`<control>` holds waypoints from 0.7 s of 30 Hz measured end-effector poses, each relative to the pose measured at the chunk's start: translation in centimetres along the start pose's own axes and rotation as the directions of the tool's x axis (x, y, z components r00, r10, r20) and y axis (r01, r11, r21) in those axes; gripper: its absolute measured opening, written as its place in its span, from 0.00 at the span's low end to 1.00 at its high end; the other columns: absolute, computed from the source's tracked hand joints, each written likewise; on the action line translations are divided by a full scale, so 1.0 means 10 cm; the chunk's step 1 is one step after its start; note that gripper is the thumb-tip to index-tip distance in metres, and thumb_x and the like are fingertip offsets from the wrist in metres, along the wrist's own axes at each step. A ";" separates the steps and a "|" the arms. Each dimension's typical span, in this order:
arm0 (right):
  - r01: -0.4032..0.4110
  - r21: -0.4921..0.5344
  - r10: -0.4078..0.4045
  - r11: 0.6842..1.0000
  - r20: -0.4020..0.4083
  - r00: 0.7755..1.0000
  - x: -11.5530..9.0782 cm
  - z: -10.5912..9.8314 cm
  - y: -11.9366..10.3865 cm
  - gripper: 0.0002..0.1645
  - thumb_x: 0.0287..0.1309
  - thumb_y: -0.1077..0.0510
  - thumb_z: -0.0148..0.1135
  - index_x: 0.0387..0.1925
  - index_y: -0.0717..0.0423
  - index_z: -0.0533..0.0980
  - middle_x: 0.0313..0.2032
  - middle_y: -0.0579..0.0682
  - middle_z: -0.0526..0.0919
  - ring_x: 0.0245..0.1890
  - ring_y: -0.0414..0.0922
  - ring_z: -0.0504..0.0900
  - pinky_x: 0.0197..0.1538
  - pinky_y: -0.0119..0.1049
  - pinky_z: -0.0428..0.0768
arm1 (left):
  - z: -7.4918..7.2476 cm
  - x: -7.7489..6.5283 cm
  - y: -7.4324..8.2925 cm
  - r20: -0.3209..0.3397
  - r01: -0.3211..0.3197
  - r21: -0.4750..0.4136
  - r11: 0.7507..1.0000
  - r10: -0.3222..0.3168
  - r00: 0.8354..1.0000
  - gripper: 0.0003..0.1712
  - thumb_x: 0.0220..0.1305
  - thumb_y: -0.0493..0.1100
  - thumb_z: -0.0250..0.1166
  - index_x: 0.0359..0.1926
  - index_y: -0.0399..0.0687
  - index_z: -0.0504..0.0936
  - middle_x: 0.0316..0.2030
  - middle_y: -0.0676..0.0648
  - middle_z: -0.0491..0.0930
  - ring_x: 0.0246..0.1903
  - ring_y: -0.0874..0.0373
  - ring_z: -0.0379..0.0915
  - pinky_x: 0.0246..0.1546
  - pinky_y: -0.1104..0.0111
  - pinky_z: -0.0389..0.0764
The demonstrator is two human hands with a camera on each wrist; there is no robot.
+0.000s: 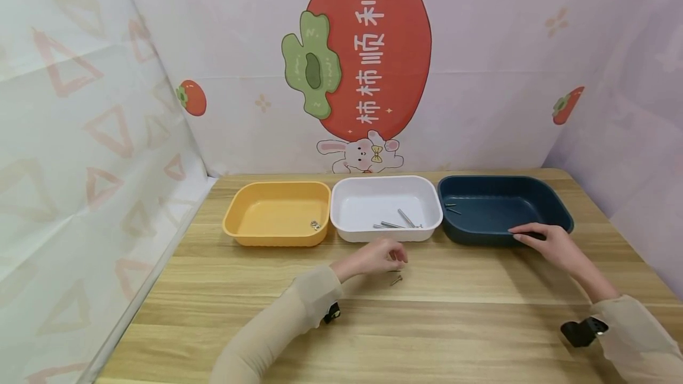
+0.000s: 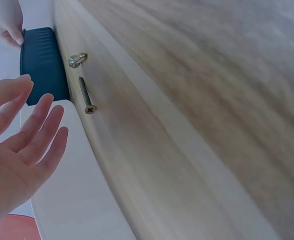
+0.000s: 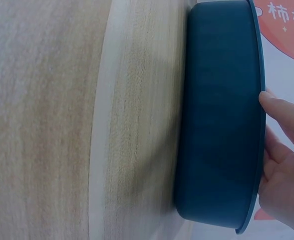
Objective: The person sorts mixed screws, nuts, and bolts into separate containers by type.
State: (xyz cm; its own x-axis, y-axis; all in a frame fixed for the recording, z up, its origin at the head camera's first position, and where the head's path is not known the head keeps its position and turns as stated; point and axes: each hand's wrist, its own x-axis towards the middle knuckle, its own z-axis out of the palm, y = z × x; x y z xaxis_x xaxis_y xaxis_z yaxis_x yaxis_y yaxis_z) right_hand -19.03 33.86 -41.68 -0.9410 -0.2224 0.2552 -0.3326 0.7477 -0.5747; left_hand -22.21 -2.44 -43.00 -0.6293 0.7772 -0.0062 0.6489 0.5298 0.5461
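My left hand hovers over the table in front of the white bin, its fingers loosely bent with nothing between them. Two screws lie just beyond its fingertips: in the left wrist view, one screw shows its cross-slotted head and pointed shank, and another screw lies farther off. At the right, my right hand pinches the front rim of the dark blue bin, thumb outside and fingers over the inner side. A couple of thin screws rest inside that bin at its left end.
A yellow bin stands left of the white one, with a few small nuts in its right corner. Several silver bolts lie in the white bin. All three bins stand side by side along the back of the wooden table, before a printed backdrop.
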 end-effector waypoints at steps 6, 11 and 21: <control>-0.005 -0.001 0.005 1.000 0.000 1.000 0.00 0.00 0.00 0.12 0.56 0.60 0.56 0.39 0.63 0.78 0.39 0.63 0.78 0.36 0.13 0.60 0.33 0.15 0.65 | 0.00 -0.05 -0.05 0.003 0.018 0.034 0.999 -0.019 1.000 0.05 0.56 0.40 0.61 0.34 0.46 0.79 0.31 0.54 0.78 0.32 0.68 0.70 0.34 0.82 0.69; -0.008 -0.001 0.008 1.000 0.007 1.000 0.00 -0.01 0.00 0.12 0.56 0.59 0.56 0.40 0.63 0.78 0.39 0.63 0.78 0.36 0.13 0.60 0.33 0.16 0.66 | -0.01 -0.09 -0.09 0.030 0.018 0.028 0.999 -0.019 0.999 0.05 0.56 0.39 0.60 0.35 0.45 0.79 0.31 0.53 0.78 0.31 0.68 0.70 0.34 0.82 0.69; -0.016 -0.001 0.016 1.000 0.014 1.000 0.00 -0.01 -0.01 0.13 0.56 0.59 0.56 0.40 0.63 0.78 0.40 0.63 0.78 0.37 0.13 0.59 0.34 0.16 0.66 | -0.01 -0.13 -0.16 0.061 0.035 0.007 0.999 -0.036 0.998 0.09 0.51 0.33 0.63 0.36 0.43 0.78 0.31 0.52 0.78 0.31 0.67 0.70 0.34 0.81 0.70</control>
State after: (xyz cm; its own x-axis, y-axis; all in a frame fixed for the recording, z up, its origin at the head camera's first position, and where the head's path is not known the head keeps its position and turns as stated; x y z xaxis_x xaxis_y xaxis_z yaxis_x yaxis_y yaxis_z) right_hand -19.00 33.87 -41.60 -0.9470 -0.2193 0.2346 -0.3173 0.7521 -0.5776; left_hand -22.53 -4.32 -43.82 -0.6248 0.7770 -0.0764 0.6295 0.5592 0.5395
